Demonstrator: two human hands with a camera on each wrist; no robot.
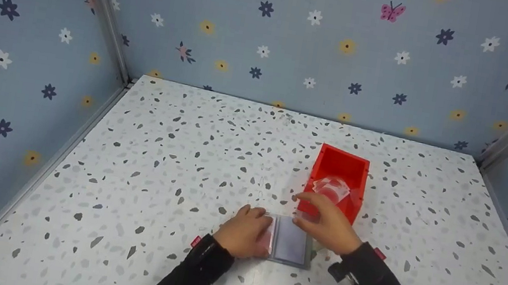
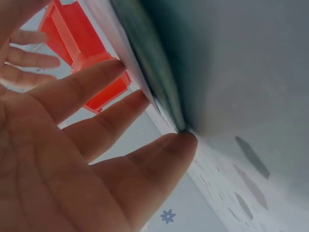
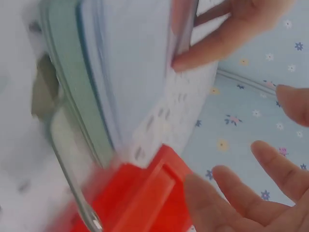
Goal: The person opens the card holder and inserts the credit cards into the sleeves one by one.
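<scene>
A small card album with clear sleeves [image 1: 291,243] lies spread on the table, its green cover edge [image 3: 70,72] showing in the right wrist view. My left hand [image 1: 245,233] rests over the album's left page, where a pinkish card shows beside the fingers. Straight fingertips [image 2: 137,99] touch the page edge in the left wrist view. Above the album's right page and the near end of a red bin [image 1: 342,164], my right hand [image 1: 330,226] hovers with fingers apart and nothing seen between them. Round-patterned red and white cards [image 1: 332,188] lie in the bin, partly behind that hand.
The speckled white table [image 1: 181,151] carries the album and bin. Flower-patterned blue panels [image 1: 290,41] stand at the back and both sides. A pale curved strip [image 3: 70,174] runs beside the album's cover, its kind unclear.
</scene>
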